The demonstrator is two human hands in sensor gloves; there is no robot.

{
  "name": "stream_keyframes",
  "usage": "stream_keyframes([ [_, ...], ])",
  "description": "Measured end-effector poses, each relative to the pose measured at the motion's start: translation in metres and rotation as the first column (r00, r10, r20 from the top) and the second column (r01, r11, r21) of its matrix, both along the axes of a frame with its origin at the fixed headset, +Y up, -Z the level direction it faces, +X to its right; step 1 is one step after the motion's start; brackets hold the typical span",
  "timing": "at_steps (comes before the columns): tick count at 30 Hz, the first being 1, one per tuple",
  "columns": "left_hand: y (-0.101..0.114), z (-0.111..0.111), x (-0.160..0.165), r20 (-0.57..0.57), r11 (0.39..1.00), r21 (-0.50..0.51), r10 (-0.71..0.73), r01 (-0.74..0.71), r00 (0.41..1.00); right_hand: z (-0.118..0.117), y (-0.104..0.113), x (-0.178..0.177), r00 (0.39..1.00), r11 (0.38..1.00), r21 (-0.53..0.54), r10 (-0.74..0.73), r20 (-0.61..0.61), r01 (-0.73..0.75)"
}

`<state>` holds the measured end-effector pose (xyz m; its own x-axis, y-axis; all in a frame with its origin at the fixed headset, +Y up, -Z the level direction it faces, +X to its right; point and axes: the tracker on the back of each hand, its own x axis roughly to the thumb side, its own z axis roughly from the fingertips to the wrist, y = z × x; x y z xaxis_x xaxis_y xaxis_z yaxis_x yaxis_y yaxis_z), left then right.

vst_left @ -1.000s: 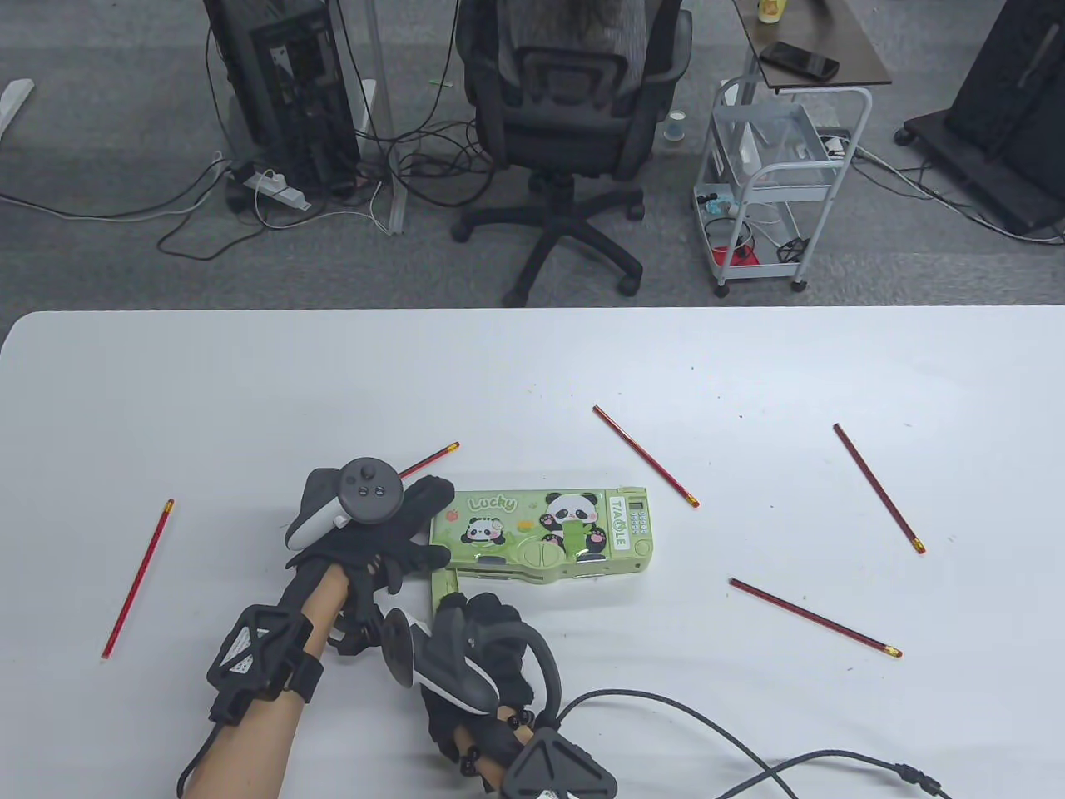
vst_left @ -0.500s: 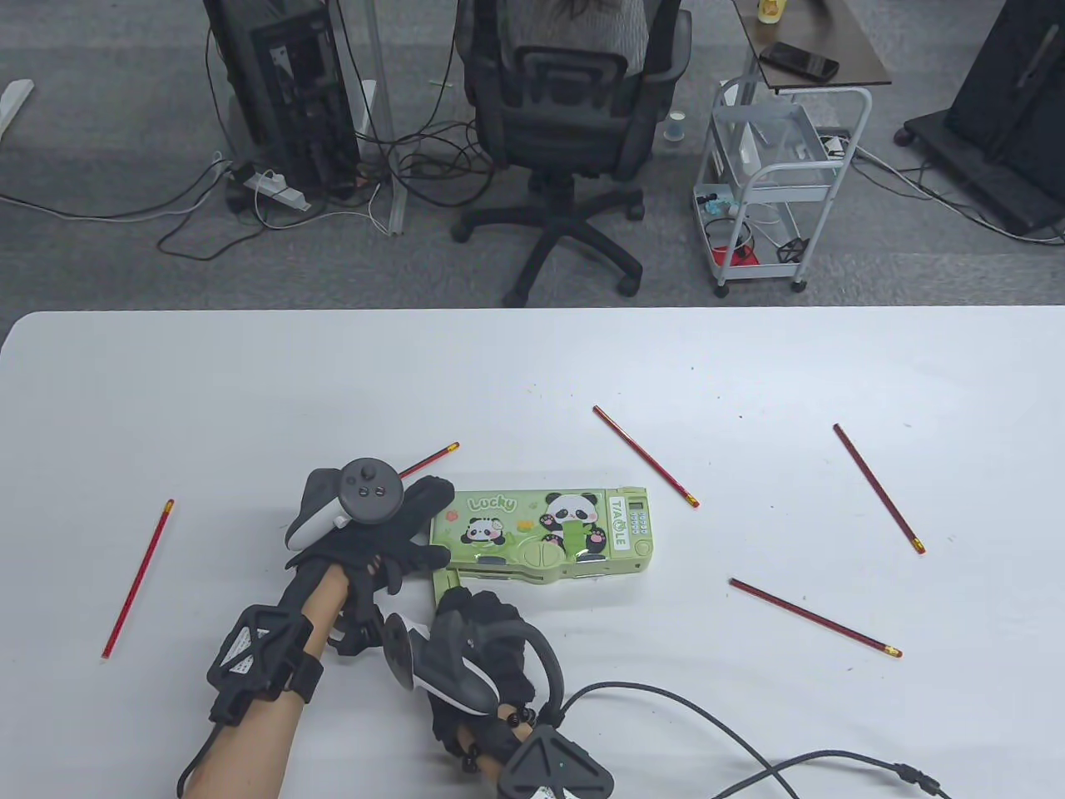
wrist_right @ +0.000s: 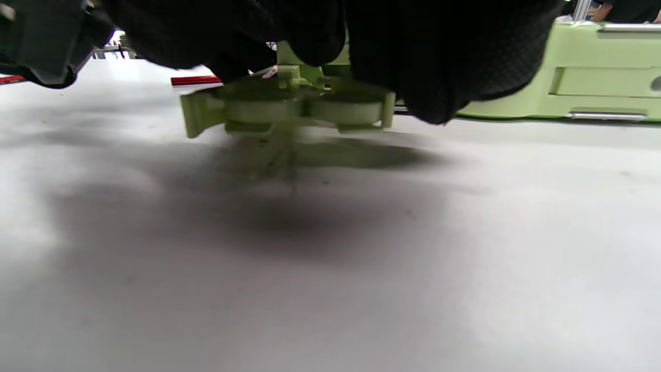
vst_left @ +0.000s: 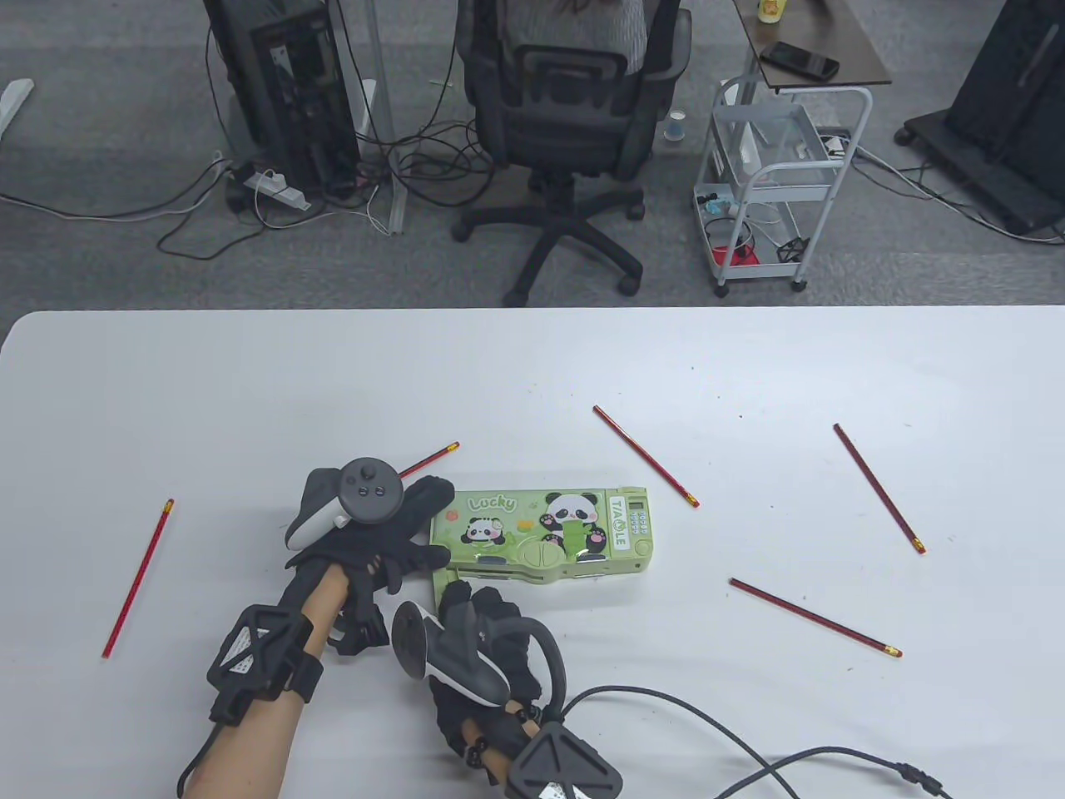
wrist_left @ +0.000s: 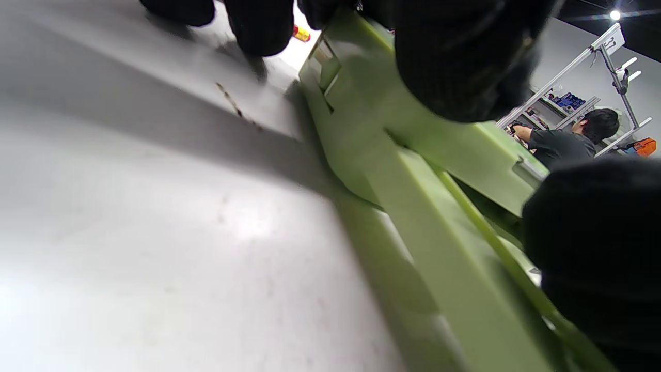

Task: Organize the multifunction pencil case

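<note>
The right hand (vst_left: 487,637) has crept forward, apparently pushing the side tray (vst_left: 443,585) inward.

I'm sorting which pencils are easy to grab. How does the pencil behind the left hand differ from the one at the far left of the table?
The pencil behind the left hand is mostly hidden by that left hand and lies close to the pencil case. The far-left pencil shows whole, lies steeper and stands well apart. Both are red with a yellow end.

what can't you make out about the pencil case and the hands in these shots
- Table view: the right hand hides most of the pull-out tray at the pencil case, so its contents are unseen.
- Right wrist view: gloved fingers cover the tray's top.
- Left wrist view: the case is blurred and cut off.
- Table view: one pencil runs under the left hand.
</note>
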<state>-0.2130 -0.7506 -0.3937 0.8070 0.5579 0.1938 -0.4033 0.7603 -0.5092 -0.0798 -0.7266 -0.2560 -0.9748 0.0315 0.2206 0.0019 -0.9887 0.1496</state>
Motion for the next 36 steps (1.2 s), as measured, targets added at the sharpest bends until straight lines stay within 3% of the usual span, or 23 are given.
stream_keyframes([
  [5,0.0,0.0,0.0,0.0,1.0,0.0,-0.001,0.001,1.0,0.001,-0.005,-0.002,0.999,0.999,-0.042,-0.032,0.001,0.032],
  [12,0.0,0.0,0.0,0.0,1.0,0.0,-0.001,0.001,1.0,0.002,-0.011,-0.005,0.999,0.995,-0.084,0.048,-0.016,-0.049],
  [22,0.0,0.0,0.0,0.0,1.0,0.0,-0.001,0.001,1.0,0.001,-0.012,-0.005,0.996,0.994,-0.07,0.088,-0.006,-0.088],
  [36,0.0,0.0,-0.001,0.001,1.0,-0.002,-0.002,0.002,1.0,-0.007,-0.009,0.023,0.986,0.984,-0.09,0.158,0.045,-0.154],
])
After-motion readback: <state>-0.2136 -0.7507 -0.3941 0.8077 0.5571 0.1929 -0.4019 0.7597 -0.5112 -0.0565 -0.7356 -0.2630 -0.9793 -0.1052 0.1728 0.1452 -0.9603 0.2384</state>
